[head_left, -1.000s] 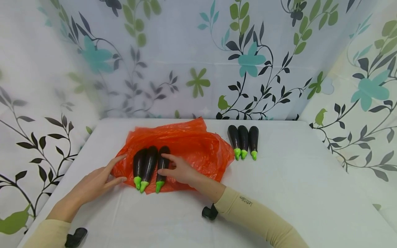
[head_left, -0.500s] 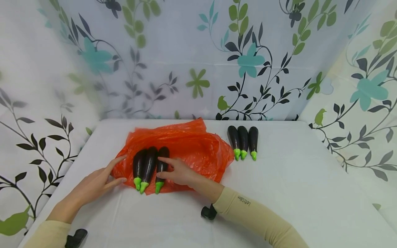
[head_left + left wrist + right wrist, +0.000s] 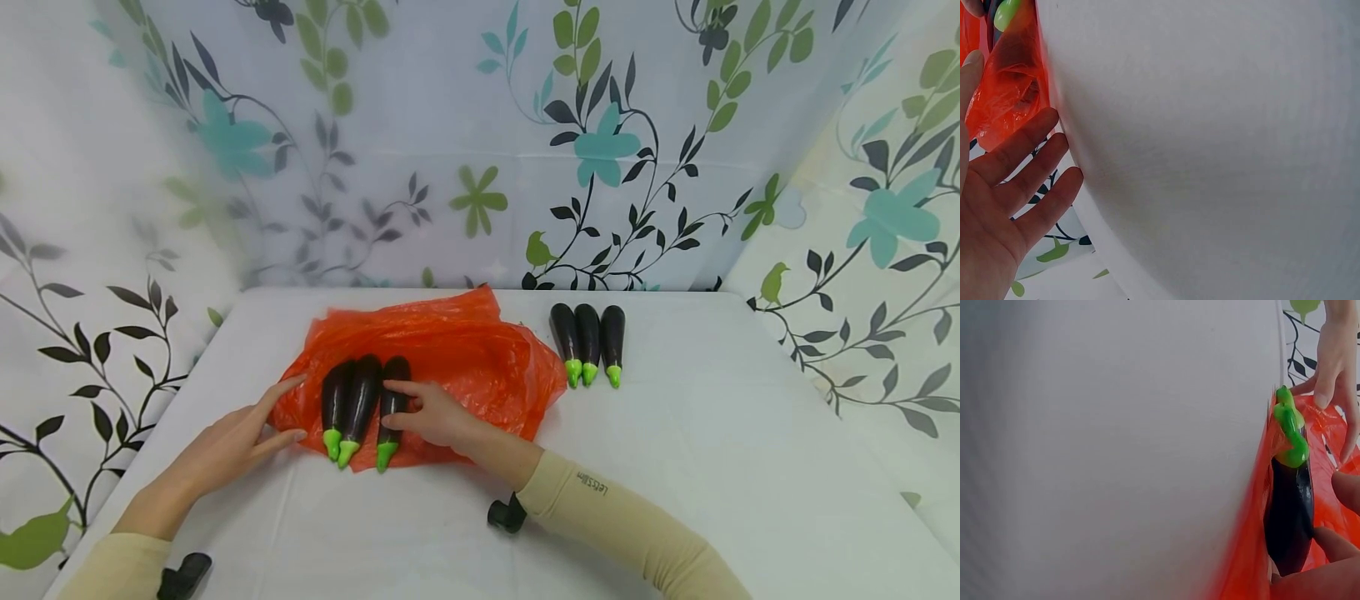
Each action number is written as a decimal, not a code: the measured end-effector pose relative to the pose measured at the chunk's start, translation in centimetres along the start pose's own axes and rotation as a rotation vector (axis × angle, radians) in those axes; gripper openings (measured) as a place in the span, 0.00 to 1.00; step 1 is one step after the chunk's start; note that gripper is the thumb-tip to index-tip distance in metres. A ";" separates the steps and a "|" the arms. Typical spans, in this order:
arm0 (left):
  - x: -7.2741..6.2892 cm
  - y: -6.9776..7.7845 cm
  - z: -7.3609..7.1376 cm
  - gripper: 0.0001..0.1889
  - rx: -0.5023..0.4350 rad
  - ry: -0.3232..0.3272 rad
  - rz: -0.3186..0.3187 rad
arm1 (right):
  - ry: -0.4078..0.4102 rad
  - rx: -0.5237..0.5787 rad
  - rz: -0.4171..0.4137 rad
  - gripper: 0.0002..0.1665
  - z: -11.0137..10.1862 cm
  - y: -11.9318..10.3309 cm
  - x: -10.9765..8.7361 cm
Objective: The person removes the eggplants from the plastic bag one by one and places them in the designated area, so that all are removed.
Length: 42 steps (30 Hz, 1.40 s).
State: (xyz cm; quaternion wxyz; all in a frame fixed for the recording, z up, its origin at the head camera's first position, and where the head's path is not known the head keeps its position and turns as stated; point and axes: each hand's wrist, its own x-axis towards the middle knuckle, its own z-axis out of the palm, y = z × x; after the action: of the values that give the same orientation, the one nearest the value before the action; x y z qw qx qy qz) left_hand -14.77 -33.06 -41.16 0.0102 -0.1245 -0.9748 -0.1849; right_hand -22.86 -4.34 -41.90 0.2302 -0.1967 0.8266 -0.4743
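Currently: right hand on an eggplant, red bag spread beneath

Watching by feed from my station. Right hand [image 3: 438,417] reaches in from the right, a finger and the thumb laid over one dark eggplant [image 3: 393,403]; grip narrow, I read it as holding that piece. On the right wrist view, fingers touch its glossy side, with the green stem beyond.

Held piece lies on the left half of a crumpled red plastic bag [image 3: 472,367], stem toward the near side. Just left of it, a gap between, I note two more: a middle eggplant [image 3: 362,400] and a leftmost eggplant [image 3: 337,404], touching each other, stems also near.

Left hand [image 3: 225,446] is spread wide, fingers nearly straight, gripping nothing I can see. Fingertips and thumb meet the bag's left edge. Its three spread fingers show on the left wrist view.

Far right, apart from the hands: a row of three eggplants [image 3: 588,333] on the white table [image 3: 675,433], just beside the bag's right edge, stems near. The rightmost sits slightly apart from its neighbours.

Both arms wear beige sleeves [image 3: 630,533]. Leaf-printed cloth [image 3: 480,108] hangs on the far side.
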 end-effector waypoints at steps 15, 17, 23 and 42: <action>0.1 0.1 -0.1 0.41 0.012 0.000 0.006 | 0.025 0.161 -0.016 0.33 -0.5 -0.1 -0.9; 0.1 0.1 -0.1 0.41 0.013 -0.001 0.005 | 0.025 0.175 -0.011 0.32 -0.8 -0.2 -1.3; 0.2 0.2 -0.1 0.41 0.008 -0.006 -0.002 | 0.023 0.211 -0.019 0.30 -2.3 -0.3 -2.5; 0.2 0.1 0.0 0.42 0.001 -0.018 -0.004 | 0.047 0.220 -0.060 0.25 -6.8 -0.1 -8.2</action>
State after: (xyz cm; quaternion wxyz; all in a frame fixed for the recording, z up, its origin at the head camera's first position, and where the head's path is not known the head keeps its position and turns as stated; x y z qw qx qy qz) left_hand -14.90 -32.92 -41.11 0.0009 -0.1242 -0.9751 -0.1835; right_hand -19.99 4.73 -37.19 0.2165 -0.1835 0.7687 -0.5732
